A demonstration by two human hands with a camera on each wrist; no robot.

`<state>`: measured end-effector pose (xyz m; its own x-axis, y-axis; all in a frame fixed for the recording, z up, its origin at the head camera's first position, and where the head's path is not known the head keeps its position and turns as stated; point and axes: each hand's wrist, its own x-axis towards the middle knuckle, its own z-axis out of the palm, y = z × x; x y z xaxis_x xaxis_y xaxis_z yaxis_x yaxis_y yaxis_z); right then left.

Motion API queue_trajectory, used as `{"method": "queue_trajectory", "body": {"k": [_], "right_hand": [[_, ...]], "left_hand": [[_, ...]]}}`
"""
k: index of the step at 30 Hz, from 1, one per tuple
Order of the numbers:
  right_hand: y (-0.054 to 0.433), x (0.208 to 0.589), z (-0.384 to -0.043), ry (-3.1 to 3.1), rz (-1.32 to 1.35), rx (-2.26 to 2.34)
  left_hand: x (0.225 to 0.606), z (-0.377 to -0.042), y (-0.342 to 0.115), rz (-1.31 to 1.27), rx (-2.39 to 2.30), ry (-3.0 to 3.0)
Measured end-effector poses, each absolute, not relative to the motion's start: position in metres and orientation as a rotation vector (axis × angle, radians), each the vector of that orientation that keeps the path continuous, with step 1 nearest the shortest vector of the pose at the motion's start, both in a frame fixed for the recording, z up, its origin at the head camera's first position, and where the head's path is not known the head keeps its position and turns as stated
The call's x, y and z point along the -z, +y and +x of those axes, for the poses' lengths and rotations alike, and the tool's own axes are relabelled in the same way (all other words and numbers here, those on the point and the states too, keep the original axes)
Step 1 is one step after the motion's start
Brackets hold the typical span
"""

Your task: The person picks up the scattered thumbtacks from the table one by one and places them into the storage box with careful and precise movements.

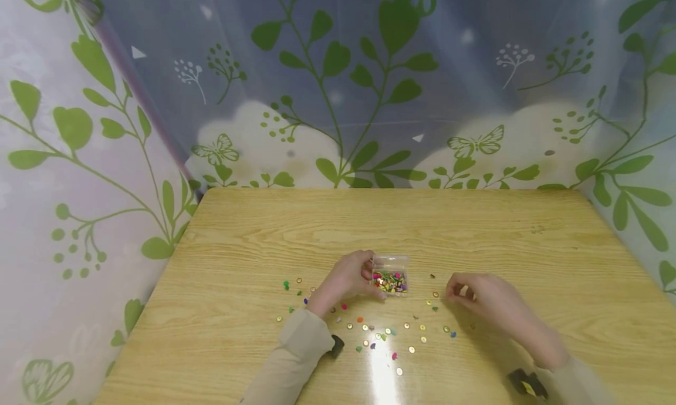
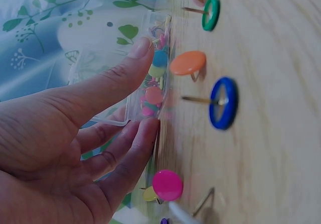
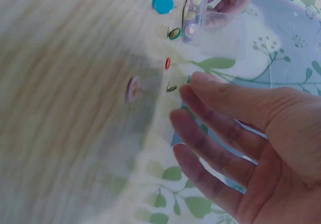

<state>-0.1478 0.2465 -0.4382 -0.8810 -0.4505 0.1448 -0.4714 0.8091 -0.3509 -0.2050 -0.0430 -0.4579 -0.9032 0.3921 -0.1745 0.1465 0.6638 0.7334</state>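
A small clear plastic box (image 1: 391,283) stands on the table with its transparent lid (image 1: 391,262) raised at the back. Inside it lies a heap of colourful thumbtacks (image 2: 154,94). My left hand (image 1: 345,279) holds the box from the left, thumb along the near side and fingers at the other, as the left wrist view shows. To the right of the box, my right hand (image 1: 488,299) hovers low over the table with fingers loosely bent. Its thumb and index fingertips (image 3: 199,78) come close together, and no tack shows between them. A pale pink thumbtack (image 3: 133,89) lies near these fingertips.
Loose thumbtacks are scattered over the wooden table (image 1: 253,229), mostly in front of the box, including an orange one (image 2: 188,63) and a blue one (image 2: 223,103). A leaf-patterned curtain (image 1: 338,100) hangs behind the table's far edge.
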Motion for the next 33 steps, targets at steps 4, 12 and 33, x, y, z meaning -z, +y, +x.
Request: {"method": "queue_trajectory", "body": {"k": [4,12,33], "right_hand": [[0.233,0.434,-0.153,-2.902,0.773,-0.558],[0.208,0.431,-0.162,-2.865,0.733,-0.524],[0.173,0.436,-0.167,-2.828,0.718,-0.709]], "left_hand": [[0.457,-0.205,-0.043,0.420,-1.083,2.564],[0.457,-0.205,-0.043,0.418,-1.088,2.562],[0.457,-0.205,-0.043,0.438,-1.088,2.569]]}}
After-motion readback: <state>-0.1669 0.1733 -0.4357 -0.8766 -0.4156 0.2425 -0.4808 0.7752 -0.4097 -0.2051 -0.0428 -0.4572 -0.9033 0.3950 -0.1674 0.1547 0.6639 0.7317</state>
